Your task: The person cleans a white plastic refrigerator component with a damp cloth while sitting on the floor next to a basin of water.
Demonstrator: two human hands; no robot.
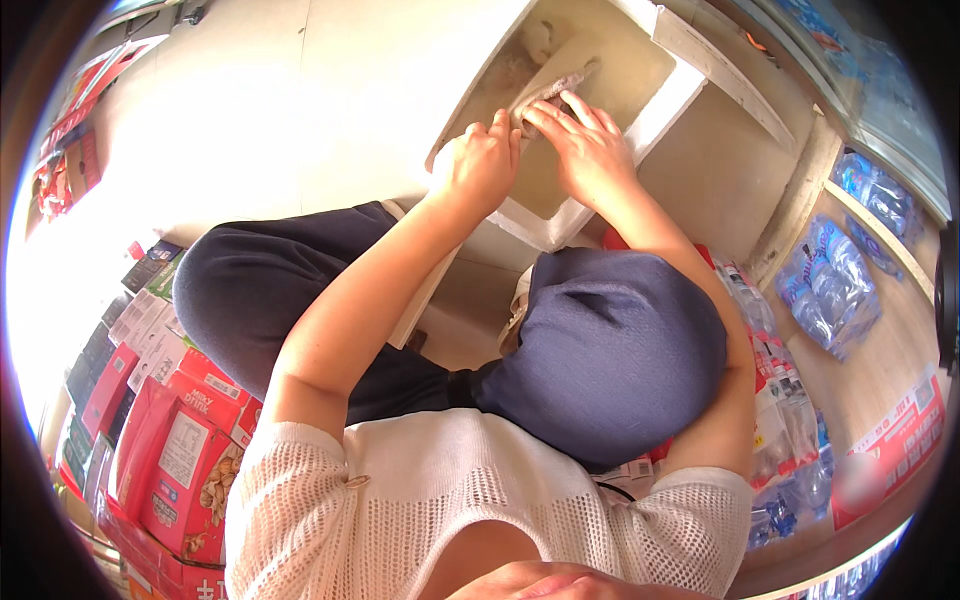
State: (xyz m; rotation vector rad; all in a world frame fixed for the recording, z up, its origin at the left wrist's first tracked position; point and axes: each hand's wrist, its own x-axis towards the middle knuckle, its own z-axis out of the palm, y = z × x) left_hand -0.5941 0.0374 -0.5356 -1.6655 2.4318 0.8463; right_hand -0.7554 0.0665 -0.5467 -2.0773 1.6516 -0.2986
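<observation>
A white foam box (675,105) filled with cloudy water stands on the floor in front of me. Both my hands are over its near part. My right hand (592,154) has its fingers on a wet, wrinkled, pale cloth-like item (555,88) that lies partly in the water. My left hand (476,161) is at the box's left side, its fingertips close to the near end of that item; whether it grips anything is hidden. More pale material (536,41) shows under the water at the far left of the box.
A foam lid or board (724,75) leans at the box's right corner. Red cartons (180,465) are stacked at the left. Packs of plastic bottles (825,285) stand on a shelf at the right, with more bottles (780,397) beside my right arm. My bent knees flank the near floor.
</observation>
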